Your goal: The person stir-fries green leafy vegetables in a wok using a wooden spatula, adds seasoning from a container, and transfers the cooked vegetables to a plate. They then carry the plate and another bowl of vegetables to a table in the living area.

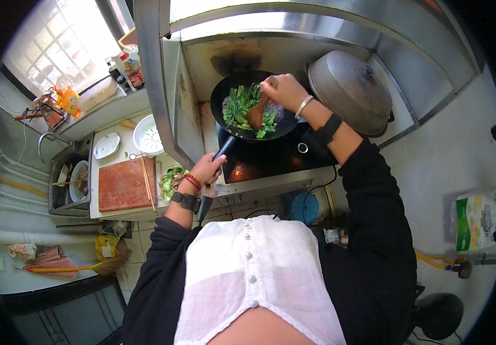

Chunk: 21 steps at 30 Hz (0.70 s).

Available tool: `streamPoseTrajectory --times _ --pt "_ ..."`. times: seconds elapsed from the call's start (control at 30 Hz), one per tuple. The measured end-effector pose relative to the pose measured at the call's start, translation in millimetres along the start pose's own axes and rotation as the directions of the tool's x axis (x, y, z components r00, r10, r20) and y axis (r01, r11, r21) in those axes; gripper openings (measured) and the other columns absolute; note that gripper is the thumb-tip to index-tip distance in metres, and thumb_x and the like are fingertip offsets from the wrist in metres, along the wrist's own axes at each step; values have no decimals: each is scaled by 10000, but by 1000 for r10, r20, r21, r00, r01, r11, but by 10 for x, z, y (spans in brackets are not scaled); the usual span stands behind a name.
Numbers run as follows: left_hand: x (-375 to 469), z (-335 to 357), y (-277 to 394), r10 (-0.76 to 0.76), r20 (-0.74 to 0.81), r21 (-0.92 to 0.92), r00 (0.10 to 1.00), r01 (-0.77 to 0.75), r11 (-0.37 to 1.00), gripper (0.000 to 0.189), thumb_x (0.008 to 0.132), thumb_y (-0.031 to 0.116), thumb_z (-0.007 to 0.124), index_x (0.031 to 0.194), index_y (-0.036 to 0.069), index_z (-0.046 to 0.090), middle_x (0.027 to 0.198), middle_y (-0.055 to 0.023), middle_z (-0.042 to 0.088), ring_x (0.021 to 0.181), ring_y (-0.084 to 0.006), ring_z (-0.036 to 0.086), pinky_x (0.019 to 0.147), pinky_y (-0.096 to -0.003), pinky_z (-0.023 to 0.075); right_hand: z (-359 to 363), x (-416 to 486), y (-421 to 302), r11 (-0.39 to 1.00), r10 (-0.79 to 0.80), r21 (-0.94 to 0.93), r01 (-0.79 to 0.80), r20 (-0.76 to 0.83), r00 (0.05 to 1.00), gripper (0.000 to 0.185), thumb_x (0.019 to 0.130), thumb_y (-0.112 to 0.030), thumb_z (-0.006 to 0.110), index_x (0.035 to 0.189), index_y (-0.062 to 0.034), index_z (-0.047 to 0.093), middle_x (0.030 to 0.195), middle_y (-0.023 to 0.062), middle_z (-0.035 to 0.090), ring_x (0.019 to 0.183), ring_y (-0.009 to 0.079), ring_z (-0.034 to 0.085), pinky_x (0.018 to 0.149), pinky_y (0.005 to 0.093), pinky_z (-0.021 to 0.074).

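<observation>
A dark wok (284, 129) stands on a black glass cooktop (269, 161) before me. Chopped leafy greens (241, 101) lie in it, mostly towards its left and middle. My left hand (209, 168) is closed around the wok's black handle (225, 147). Above the pan's right side, my right hand (286, 91) grips the handle of a wooden spatula (256, 115), whose blade is down among the greens. The underside of the spatula's blade is hidden by the food.
A large domed metal lid (347, 90) leans right of the wok. Left are a wooden cutting board (122, 183) with chopsticks (148, 181), a white colander (148, 136), a bowl of vegetable pieces (170, 183) and a sink (61, 166). A metal partition (157, 77) separates them from the cooktop.
</observation>
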<state>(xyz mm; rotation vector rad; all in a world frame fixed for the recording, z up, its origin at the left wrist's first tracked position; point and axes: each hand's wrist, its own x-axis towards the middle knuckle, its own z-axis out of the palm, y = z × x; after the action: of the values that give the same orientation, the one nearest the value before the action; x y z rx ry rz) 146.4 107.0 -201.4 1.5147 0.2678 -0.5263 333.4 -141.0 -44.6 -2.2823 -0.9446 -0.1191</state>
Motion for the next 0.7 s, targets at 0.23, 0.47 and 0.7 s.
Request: streamPoseTrajectory --times 0.23,0.47,0.7 --pt "34 -19 -25 40 22 8 999 -40 999 258 1005 316 532 979 59 530 533 -4 462 346 -103 366 330 -269 257 -393 148 594 919 387 -20 -394 -150 910 382 929 -308 521 853 27 688 743 205 693 602 282 697 639 386 583" --pt "56 -37 -39 27 24 13 999 -27 1000 263 998 319 540 970 59 519 533 -8 456 344 -104 363 322 -272 252 119 243 608 984 107 -107 -139 -262 959 385 932 -366 540 851 -27 705 836 206 696 791 382 671 768 452 541" --pt "46 -48 -19 33 14 40 999 -33 999 259 1005 309 529 979 52 520 544 -4 453 357 -97 354 337 -270 254 264 386 371 991 71 -98 -91 -188 980 283 937 -281 584 951 -33 721 699 112 701 634 201 699 633 321 544"
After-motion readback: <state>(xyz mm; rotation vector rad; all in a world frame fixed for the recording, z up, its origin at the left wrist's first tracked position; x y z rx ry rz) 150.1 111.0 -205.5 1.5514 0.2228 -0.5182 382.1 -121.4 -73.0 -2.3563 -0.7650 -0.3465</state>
